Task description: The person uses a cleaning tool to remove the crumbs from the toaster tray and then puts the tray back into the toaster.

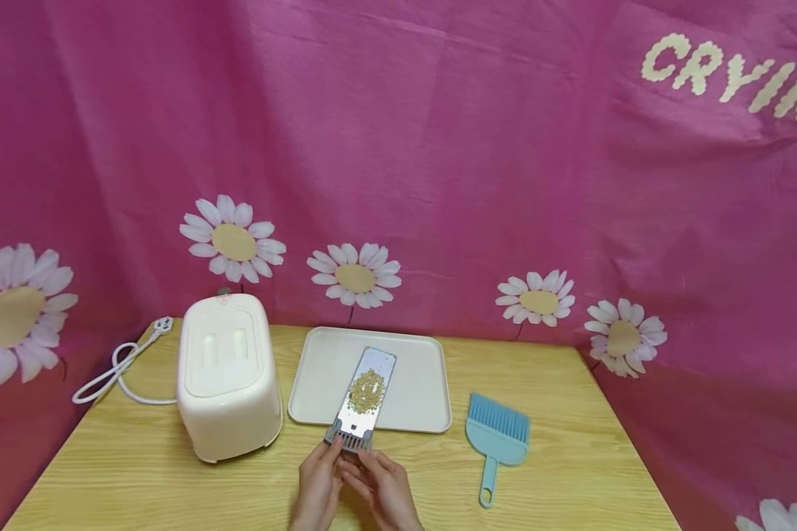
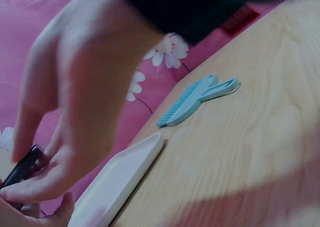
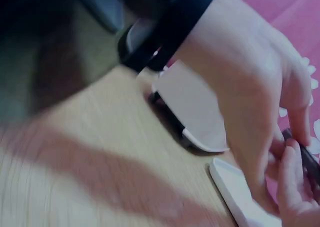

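A long metal crumb tray (image 1: 377, 361) with a grey slotted end is held up in the head view, its far part over a white tray (image 1: 319, 372). Yellowish crumbs (image 1: 367, 392) lie heaped along its middle. My left hand (image 1: 317, 485) pinches the grey end from the left, and my right hand (image 1: 388, 488) grips it from the right. Both thumbs lie on top of that end; some fingers are hidden underneath. In the left wrist view the dark end (image 2: 22, 168) sits between fingers, and the right wrist view shows it likewise.
A white toaster (image 1: 229, 417) stands left of the white tray, its cord and plug (image 1: 163, 324) behind it. To the right lies a blue brush nested with a dustpan (image 1: 497, 442). A pink flowered cloth (image 1: 471, 184) hangs behind the wooden table (image 1: 558, 472).
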### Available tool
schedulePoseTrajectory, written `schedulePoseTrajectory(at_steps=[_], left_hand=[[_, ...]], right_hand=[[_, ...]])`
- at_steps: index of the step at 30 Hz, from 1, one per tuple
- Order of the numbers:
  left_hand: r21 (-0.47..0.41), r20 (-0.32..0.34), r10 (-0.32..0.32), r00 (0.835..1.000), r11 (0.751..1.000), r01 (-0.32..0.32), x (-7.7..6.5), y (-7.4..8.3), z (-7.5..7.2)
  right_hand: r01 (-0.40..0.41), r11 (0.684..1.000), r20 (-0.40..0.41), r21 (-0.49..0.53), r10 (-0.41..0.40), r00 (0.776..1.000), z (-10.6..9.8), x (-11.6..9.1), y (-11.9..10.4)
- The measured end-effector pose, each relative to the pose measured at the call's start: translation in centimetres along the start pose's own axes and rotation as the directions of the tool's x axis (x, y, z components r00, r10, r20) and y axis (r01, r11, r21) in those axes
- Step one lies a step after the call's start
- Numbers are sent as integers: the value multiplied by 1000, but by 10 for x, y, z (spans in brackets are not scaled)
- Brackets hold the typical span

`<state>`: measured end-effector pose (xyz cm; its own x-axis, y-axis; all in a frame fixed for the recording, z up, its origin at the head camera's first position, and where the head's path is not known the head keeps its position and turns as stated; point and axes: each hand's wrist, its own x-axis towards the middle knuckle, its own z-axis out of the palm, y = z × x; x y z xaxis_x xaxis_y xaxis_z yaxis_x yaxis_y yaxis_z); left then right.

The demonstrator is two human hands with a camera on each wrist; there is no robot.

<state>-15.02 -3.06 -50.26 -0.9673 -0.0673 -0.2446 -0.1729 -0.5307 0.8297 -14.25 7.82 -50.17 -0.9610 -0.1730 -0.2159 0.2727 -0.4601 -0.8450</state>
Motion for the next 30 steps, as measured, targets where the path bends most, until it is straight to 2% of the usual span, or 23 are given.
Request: schedulePoseTrajectory(at_steps=[3, 4, 5, 6, 7, 8, 10, 11, 12, 13, 14, 15, 17, 22, 25, 27, 30], left_hand=[[-41, 30, -18, 999, 999, 20, 5, 0, -1], [-52, 37, -22, 999, 998, 24, 6, 1, -3], [-60, 37, -27, 999, 998, 29, 8, 2, -5], [-67, 36, -26, 999, 997, 28, 9, 4, -8], [-72, 28, -27, 999, 997, 29, 11, 6, -10], [-79, 18, -29, 999, 996, 30, 12, 8, -12], [-83, 12, -27, 1000, 996, 28, 15, 12, -17], [-85, 13, -25, 1000, 996, 26, 16, 14, -18], [-89, 16, -23, 1000, 996, 24, 17, 16, -19], [-92, 18, -23, 1000, 996, 24, 18, 18, -19], [-91, 17, -23, 1000, 996, 24, 19, 19, -19], [-89, 19, -22, 1000, 996, 24, 21, 21, -19], [-95, 2, -18, 1000, 995, 18, 22, 24, -21], [-107, -3, -19, 1000, 994, 18, 26, 27, -25], [-105, 13, -22, 1000, 994, 24, 27, 27, -27], [-89, 16, -22, 1000, 996, 23, 27, 28, -29], [-63, 4, -18, 1000, 998, 18, 26, 31, -34]], right_hand=[[20, 980, -40, -196, -29, 999, -37, -6, -13], [34, 952, -77, -304, -60, 995, -53, -8, -18], [49, 902, -118, -429, -110, 987, -68, -9, -23], [62, 825, -160, -562, -182, 970, -83, -10, -29], [37, 720, -206, -693, -247, 947, -98, -11, -34], [-2, 591, -239, -806, -324, 915, -112, -12, -38], [-138, 337, -289, -931, -453, 843, -136, -14, -45], [-214, 238, -308, -947, -496, 812, -146, -15, -46], [-285, 165, -329, -944, -513, 793, -153, -16, -47], [-341, 114, -349, -933, -514, 784, -160, -17, -46], [-379, 82, -364, -922, -518, 774, -165, -17, -45], [-411, 60, -381, -910, -513, 769, -168, -16, -43], [-432, 26, -388, -901, -491, 780, -170, -12, -40], [-414, 7, -368, -910, -472, 801, -167, 0, -41], [-422, 26, -392, -906, -428, 814, -167, 1, -50], [-417, 63, -407, -907, -391, 826, -167, 0, -57], [-370, 157, -402, -915, -362, 841, -170, -2, -67]])
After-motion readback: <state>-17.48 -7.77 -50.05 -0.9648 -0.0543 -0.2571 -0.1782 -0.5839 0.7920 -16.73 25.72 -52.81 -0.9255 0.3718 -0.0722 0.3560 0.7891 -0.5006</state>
